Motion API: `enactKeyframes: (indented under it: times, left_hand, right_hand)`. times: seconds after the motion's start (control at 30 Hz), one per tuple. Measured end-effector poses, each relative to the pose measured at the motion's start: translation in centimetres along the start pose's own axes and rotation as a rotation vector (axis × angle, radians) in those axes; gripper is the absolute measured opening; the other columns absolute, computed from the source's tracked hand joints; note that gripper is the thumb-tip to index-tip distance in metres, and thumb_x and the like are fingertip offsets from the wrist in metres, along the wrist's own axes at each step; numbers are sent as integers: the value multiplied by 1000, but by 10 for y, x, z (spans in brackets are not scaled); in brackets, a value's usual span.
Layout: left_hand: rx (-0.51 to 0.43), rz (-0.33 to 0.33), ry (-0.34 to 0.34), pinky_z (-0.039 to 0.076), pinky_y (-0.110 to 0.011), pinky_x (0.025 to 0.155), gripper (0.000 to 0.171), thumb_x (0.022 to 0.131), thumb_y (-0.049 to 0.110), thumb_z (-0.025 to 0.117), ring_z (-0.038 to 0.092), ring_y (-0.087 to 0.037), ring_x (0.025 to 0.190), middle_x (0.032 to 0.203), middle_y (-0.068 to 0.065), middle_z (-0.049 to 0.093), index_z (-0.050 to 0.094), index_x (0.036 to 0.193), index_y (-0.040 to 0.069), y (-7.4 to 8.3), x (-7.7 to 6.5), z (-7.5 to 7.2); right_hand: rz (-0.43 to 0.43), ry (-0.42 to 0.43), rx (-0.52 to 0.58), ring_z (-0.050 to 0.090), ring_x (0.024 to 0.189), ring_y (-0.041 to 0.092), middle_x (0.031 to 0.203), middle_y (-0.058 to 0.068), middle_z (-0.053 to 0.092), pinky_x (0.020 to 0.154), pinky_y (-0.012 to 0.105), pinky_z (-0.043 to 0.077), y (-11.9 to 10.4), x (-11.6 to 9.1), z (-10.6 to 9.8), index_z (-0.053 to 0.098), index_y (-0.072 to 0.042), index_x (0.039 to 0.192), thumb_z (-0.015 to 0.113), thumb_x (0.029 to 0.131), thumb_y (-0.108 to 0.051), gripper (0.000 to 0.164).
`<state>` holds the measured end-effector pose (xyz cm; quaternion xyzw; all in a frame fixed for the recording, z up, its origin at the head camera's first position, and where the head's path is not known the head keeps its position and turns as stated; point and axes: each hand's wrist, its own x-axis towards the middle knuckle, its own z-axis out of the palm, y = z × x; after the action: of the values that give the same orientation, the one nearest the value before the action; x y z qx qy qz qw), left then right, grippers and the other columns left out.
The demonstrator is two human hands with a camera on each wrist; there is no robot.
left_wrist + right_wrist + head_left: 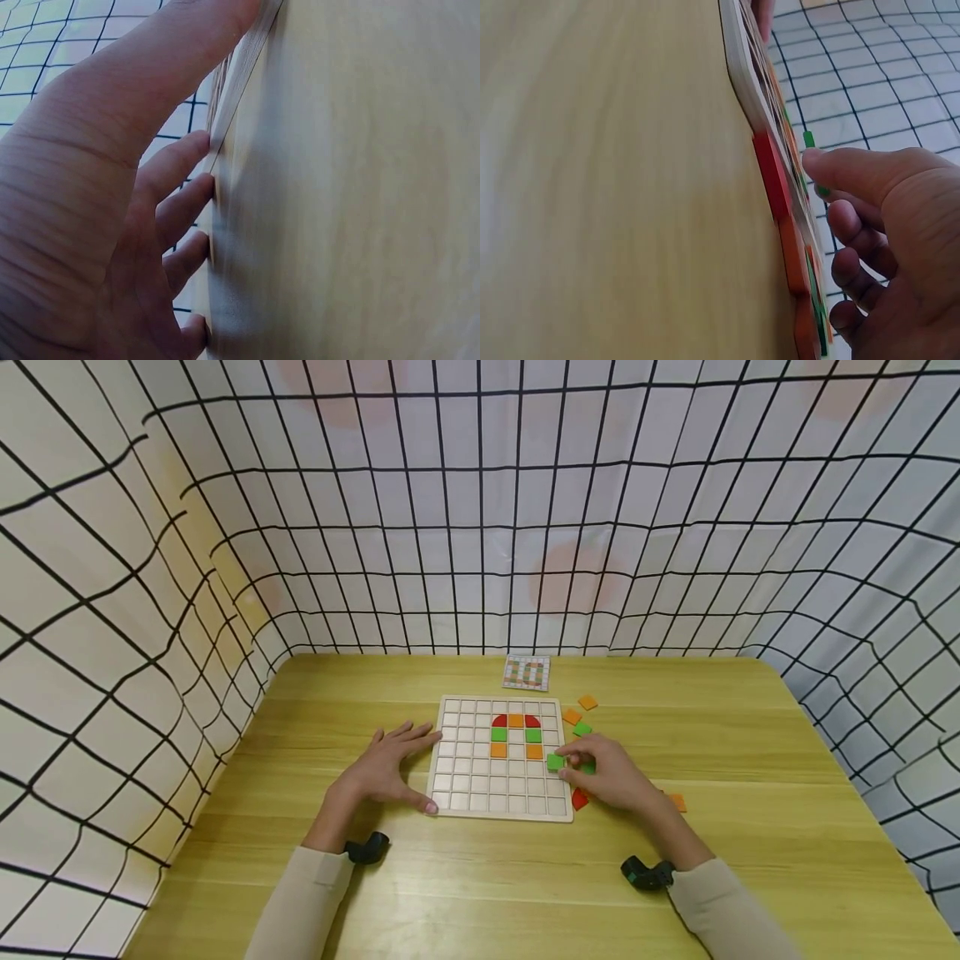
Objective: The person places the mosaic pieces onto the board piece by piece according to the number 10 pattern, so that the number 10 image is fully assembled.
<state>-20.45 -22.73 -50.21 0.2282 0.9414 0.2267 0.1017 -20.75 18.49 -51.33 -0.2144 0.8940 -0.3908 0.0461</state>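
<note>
A square wooden grid board lies on the table, with red, orange and green tiles set in an arch in its cells. My left hand rests at the board's left side, fingers spread; its thumb touches the lower left corner and a fingertip the left edge. In the left wrist view the fingers reach down to the tabletop. My right hand pinches a green square tile between thumb and fingers over the board's right edge. The right wrist view shows this tile edge-on, raised above the board.
Loose tiles lie right of the board: an orange one, a green one, a red one and others partly under the right hand. Behind the board is a small patterned card. Black-lined white walls surround the table.
</note>
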Motion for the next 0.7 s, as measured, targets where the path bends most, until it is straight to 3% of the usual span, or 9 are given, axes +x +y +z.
enactKeyframes:
  times: [0.13,0.4,0.7]
  left_hand:
    - [2,-4,1,2,-74,122,124,58,74,88,14,-37,160,171,0,27,38,161,28,-1,0,1]
    - [4,-1,-8,1,-73,123,123,59,73,88,14,-37,160,171,1,26,37,162,29,0,0,0]
    - [10,13,-8,3,-74,122,123,59,73,88,15,-38,160,171,0,27,37,162,28,0,-1,-2]
  right_hand:
    - [-10,-8,12,53,96,18,89,-6,60,88,32,47,-3,3,8,77,-16,113,80,92,-22,22]
    - [-47,-14,43,49,79,15,81,-3,56,69,24,40,-11,8,17,78,-14,115,79,91,-19,24]
    - [-43,-37,27,46,72,13,76,-5,52,66,24,36,-13,11,20,78,-16,119,79,92,-23,27]
